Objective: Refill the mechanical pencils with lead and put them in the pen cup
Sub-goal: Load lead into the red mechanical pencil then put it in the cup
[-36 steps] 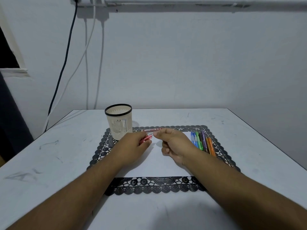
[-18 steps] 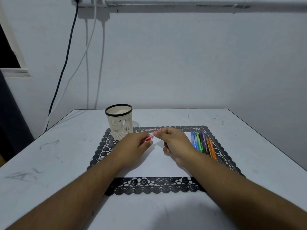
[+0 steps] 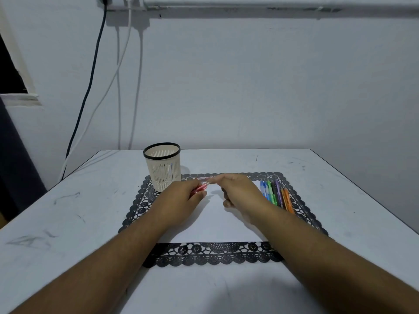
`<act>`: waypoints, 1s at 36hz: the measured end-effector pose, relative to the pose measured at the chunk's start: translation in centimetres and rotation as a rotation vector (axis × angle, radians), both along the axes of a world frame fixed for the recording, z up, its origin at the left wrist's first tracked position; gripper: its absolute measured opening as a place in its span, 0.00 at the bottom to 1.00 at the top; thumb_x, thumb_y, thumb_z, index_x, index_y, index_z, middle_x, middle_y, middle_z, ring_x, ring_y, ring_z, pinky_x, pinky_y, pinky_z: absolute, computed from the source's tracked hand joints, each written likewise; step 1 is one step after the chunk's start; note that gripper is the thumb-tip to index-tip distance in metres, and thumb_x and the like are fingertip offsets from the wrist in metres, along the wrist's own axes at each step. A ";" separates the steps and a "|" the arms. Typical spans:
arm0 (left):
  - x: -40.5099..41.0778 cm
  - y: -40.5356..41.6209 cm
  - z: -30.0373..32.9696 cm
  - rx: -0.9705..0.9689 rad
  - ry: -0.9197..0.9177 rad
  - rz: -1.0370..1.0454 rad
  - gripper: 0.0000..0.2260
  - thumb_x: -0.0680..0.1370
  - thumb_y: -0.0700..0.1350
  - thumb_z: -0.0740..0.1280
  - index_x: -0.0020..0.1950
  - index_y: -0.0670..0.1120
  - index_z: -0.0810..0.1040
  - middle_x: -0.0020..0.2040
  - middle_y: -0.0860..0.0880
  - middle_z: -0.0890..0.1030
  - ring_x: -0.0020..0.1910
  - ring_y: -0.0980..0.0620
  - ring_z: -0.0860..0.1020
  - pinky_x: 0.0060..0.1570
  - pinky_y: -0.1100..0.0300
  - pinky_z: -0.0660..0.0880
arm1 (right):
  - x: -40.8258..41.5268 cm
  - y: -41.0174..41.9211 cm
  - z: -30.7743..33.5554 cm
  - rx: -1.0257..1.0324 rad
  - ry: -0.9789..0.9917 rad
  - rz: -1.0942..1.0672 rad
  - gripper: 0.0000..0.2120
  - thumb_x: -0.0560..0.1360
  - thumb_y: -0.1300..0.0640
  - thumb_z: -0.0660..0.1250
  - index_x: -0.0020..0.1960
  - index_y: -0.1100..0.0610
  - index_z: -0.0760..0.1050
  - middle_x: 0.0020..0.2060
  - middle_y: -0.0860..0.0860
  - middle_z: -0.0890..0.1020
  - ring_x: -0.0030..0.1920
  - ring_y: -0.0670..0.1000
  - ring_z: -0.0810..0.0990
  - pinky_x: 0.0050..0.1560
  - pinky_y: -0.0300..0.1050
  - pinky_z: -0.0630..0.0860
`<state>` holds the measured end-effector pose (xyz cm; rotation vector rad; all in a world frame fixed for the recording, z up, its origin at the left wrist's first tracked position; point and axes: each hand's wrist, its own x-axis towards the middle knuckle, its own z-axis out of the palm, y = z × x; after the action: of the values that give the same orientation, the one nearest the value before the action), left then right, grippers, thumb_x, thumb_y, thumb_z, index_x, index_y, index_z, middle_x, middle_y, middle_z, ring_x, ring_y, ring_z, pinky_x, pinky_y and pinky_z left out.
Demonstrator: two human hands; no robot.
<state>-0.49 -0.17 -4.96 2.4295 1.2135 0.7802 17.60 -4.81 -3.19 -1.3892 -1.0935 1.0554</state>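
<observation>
2 hands meet over the black lace mat [image 3: 210, 254].
The left hand [image 3: 181, 201] grips a red pencil [image 3: 200, 188]; the right hand [image 3: 238, 192] pinches its far end. Pen cup [image 3: 162, 166] stands just behind the left hand; spare pencils [image 3: 275, 194] lie right.

Your white table [image 3: 68, 211], scuffed with grey marks, carries 1 black lace-edged placemat [image 3: 213, 257] laid flat at its middle. On the mat's far left corner you have the cream pen cup [image 3: 162, 168], upright
</observation>
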 end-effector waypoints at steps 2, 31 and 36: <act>0.0 0.0 0.1 -0.011 0.014 0.007 0.11 0.83 0.51 0.65 0.41 0.51 0.73 0.36 0.53 0.77 0.36 0.54 0.75 0.37 0.54 0.69 | 0.5 0.6 0.2 -0.137 0.274 0.016 0.14 0.82 0.63 0.58 0.58 0.60 0.83 0.32 0.49 0.66 0.30 0.47 0.61 0.30 0.41 0.63; -0.3 0.2 0.0 -0.056 0.015 -0.012 0.14 0.83 0.51 0.65 0.38 0.51 0.71 0.34 0.52 0.76 0.34 0.53 0.72 0.36 0.54 0.67 | 2.0 1.9 -0.3 -0.214 0.698 0.051 0.17 0.84 0.72 0.49 0.67 0.67 0.71 0.44 0.61 0.81 0.27 0.47 0.74 0.26 0.37 0.75; -0.3 0.1 0.1 -0.045 0.007 -0.013 0.15 0.83 0.50 0.65 0.37 0.53 0.70 0.33 0.53 0.75 0.33 0.55 0.71 0.35 0.55 0.65 | 1.9 1.5 -0.1 -0.133 0.567 0.049 0.07 0.85 0.64 0.60 0.58 0.65 0.76 0.37 0.58 0.85 0.24 0.44 0.71 0.23 0.34 0.70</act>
<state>-0.80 -0.05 -4.83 2.4034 1.2038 0.7342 19.51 -3.27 -3.33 -1.0641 -0.6497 1.4646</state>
